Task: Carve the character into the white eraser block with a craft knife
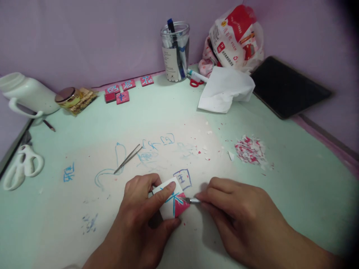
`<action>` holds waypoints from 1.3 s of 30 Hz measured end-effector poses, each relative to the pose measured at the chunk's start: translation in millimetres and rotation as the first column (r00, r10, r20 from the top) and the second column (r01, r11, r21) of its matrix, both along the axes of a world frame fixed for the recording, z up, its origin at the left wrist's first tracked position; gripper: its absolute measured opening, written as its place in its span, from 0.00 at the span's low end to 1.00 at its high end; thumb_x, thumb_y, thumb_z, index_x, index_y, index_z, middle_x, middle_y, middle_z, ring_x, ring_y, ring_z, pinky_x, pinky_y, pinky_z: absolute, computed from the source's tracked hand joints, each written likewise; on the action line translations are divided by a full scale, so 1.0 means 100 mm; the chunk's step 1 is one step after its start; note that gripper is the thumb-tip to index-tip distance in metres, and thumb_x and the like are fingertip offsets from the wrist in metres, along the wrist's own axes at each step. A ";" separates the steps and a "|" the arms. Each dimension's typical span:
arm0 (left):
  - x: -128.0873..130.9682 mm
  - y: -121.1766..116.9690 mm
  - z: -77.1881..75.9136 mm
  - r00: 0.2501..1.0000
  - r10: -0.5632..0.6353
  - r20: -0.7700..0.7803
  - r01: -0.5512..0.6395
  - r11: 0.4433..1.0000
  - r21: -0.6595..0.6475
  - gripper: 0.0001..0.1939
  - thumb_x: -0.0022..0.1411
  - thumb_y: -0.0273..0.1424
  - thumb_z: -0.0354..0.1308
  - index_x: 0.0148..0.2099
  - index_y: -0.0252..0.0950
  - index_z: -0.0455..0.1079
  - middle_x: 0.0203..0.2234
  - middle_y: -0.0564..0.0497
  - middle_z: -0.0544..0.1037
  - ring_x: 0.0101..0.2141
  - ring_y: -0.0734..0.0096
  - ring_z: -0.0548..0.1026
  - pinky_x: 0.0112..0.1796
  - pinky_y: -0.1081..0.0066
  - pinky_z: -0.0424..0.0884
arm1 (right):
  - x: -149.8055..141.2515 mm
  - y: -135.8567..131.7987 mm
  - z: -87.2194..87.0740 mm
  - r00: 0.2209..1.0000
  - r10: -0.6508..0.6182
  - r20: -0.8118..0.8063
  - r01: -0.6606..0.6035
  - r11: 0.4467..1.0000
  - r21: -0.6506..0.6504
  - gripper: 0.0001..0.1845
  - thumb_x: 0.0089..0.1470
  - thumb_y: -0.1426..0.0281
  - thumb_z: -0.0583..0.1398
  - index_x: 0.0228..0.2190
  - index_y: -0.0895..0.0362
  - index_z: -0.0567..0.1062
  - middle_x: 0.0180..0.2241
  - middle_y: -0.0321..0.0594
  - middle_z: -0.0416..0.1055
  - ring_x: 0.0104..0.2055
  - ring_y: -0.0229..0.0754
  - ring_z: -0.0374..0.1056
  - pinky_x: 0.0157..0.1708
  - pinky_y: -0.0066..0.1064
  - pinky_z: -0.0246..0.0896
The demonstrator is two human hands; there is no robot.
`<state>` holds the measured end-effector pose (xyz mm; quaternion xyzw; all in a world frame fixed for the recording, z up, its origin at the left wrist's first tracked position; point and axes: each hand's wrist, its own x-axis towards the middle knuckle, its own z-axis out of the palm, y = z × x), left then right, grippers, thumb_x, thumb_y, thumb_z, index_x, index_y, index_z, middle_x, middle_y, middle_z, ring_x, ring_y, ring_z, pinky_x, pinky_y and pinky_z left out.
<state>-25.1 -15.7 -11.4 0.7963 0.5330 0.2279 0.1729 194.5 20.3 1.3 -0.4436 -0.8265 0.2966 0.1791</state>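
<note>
My left hand (pixel 148 213) grips a small square carving block (pixel 167 212) by its edges, the thumb lying across its white face. Blue strokes are drawn on that face, and one corner is cut down to red. In my right hand (pixel 232 213), pinched between thumb and fingers, is a carving knife (pixel 194 200) with a silver handle. Its blade meets the block at the border of the red corner and the blue lines. Beyond the block, a boxed character (pixel 183 179) is drawn on the tabletop. Metal tweezers (pixel 127 160) lie above my left hand.
A heap of red and white shavings (pixel 250 150) lies at right. Carved red tiles (pixel 122 97), a jar of pens (pixel 175 52), a crumpled white paper (pixel 226 89), a plastic bag (pixel 238 39) and a black tablet (pixel 290 86) line the back. White scissors (pixel 24 166) and a white mug (pixel 30 95) stand left.
</note>
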 end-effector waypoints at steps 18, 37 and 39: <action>-0.01 -0.01 0.00 1.000 -0.013 0.001 0.013 1.000 -0.011 0.24 0.57 0.27 0.59 0.56 0.43 0.63 0.47 0.45 0.63 0.45 0.57 0.63 0.41 0.54 0.66 | 0.00 -0.02 -0.07 0.999 0.000 -0.050 0.007 0.990 0.144 0.16 0.44 0.82 0.52 0.29 0.56 0.76 0.24 0.38 0.63 0.26 0.38 0.57 0.22 0.29 0.48; 0.01 0.00 -0.02 1.000 0.018 0.002 -0.018 1.000 -0.001 0.23 0.56 0.27 0.59 0.55 0.42 0.65 0.46 0.45 0.63 0.45 0.57 0.64 0.40 0.55 0.67 | -0.01 -0.02 -0.09 0.997 -0.009 -0.081 0.009 1.000 -0.012 0.13 0.53 0.77 0.52 0.29 0.56 0.76 0.25 0.39 0.64 0.27 0.38 0.59 0.25 0.30 0.50; 0.01 0.00 -0.03 1.000 0.024 0.003 -0.024 1.000 0.009 0.23 0.56 0.27 0.59 0.54 0.42 0.66 0.46 0.45 0.64 0.44 0.58 0.65 0.40 0.55 0.67 | -0.02 -0.05 -0.09 0.997 -0.039 -0.071 0.039 0.999 -0.007 0.14 0.55 0.76 0.51 0.29 0.56 0.76 0.25 0.39 0.64 0.26 0.39 0.59 0.24 0.30 0.50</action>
